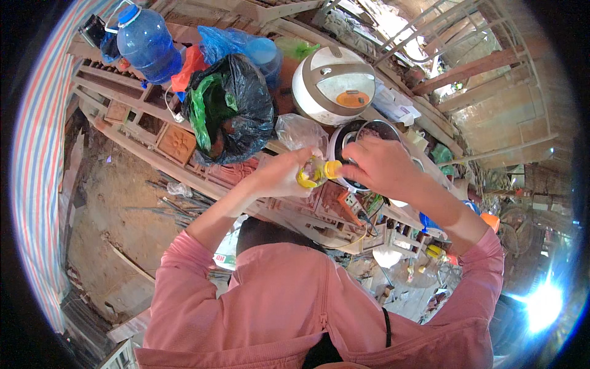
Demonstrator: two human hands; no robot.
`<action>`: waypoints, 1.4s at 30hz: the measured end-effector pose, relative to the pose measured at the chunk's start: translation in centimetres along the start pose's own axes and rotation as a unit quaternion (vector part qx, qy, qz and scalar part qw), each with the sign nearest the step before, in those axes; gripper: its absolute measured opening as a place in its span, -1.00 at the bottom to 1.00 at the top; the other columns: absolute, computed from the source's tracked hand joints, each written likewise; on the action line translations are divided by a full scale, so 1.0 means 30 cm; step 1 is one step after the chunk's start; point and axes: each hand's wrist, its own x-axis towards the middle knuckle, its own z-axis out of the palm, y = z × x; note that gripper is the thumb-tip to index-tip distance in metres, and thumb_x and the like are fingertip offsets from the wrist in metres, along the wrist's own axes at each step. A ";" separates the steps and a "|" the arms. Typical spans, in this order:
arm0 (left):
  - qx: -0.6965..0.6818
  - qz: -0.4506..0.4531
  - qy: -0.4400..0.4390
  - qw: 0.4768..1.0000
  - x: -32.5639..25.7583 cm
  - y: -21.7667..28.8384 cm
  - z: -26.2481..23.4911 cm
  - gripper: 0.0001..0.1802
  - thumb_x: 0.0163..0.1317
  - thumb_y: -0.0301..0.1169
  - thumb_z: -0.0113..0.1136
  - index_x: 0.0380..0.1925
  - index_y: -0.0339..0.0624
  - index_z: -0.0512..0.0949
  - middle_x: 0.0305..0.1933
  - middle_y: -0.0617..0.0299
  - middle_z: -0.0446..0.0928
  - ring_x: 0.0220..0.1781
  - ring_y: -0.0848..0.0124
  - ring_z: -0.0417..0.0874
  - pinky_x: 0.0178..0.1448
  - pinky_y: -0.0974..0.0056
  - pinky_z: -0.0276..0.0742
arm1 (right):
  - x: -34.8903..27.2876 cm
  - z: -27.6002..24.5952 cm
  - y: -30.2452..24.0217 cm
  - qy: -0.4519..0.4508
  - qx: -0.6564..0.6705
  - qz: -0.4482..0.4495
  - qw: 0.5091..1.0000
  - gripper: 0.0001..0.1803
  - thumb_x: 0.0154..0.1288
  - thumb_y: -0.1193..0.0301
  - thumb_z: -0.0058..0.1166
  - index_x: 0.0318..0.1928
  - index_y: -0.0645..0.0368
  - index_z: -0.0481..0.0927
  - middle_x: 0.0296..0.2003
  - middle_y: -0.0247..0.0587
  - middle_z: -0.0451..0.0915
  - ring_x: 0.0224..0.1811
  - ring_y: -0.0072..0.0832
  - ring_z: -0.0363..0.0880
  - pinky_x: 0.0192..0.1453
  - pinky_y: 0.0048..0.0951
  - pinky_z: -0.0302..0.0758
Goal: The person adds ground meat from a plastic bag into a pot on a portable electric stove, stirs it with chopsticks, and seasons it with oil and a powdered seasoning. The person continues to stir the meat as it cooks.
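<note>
My left hand (289, 174) is wrapped round a small clear bottle (314, 172) with a yellow label. It lies tilted nearly sideways, its yellow cap (333, 169) pointing right. At that cap, the curled thumb and fingers of my right hand (382, 165) meet its outer end; the exact contact is partly hidden. Just beyond my right hand stands a white-rimmed pot (335, 142) with a dark inside, and a round clear-looking piece (386, 128) sits over it. A crumpled clear plastic bag (300, 130) lies beside the pot, beyond my left hand.
A white and brown rice cooker (332, 86) stands behind the pot. To the left are a black plastic bag (249, 111) and a large blue water jug (149, 46). An orange socket box (351, 206) with cords is close below my hands. Carved wooden rails (153, 150) run across.
</note>
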 end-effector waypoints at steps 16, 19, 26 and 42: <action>0.047 0.006 0.018 0.999 -0.040 -0.037 0.020 -0.24 -0.12 -0.38 0.47 0.12 -0.36 0.35 -0.07 -0.22 0.60 0.00 -0.17 0.64 0.00 -0.02 0.57 | -0.018 0.124 -0.007 0.029 -0.067 -0.087 0.994 -0.74 0.17 0.23 0.26 -0.34 0.11 0.50 -0.46 -0.23 0.61 -0.39 -0.29 0.66 -0.45 -0.24 0.62; 0.061 0.032 0.025 0.997 -0.040 -0.046 -0.003 -0.21 -0.13 -0.37 0.48 0.12 -0.38 0.33 -0.08 -0.23 0.59 -0.01 -0.18 0.65 -0.03 -0.04 0.58 | 0.007 0.110 -0.007 0.047 -0.096 -0.097 0.989 -0.72 0.14 0.21 0.28 -0.37 0.09 0.50 -0.47 -0.25 0.58 -0.40 -0.31 0.63 -0.48 -0.25 0.59; 0.043 0.057 -0.013 0.997 -0.054 -0.055 -0.066 -0.25 -0.11 -0.37 0.47 0.12 -0.24 0.34 -0.15 -0.13 0.58 -0.06 -0.11 0.64 -0.01 -0.01 0.56 | 0.086 0.028 -0.027 0.049 -0.126 -0.196 0.971 -0.73 0.09 0.21 0.30 -0.38 0.06 0.50 -0.48 -0.33 0.50 -0.38 -0.39 0.57 -0.47 -0.33 0.54; 0.150 -0.029 0.432 0.889 -0.302 -0.188 -0.173 -0.27 -0.11 -0.40 0.48 0.14 -0.20 0.41 0.08 0.01 0.44 0.22 0.04 0.43 0.32 0.06 0.34 | 0.569 0.226 -0.019 0.010 0.170 -0.009 0.985 -0.68 0.27 0.15 0.22 -0.19 0.16 0.62 -0.25 -0.01 0.66 -0.16 -0.11 0.64 -0.08 -0.10 0.54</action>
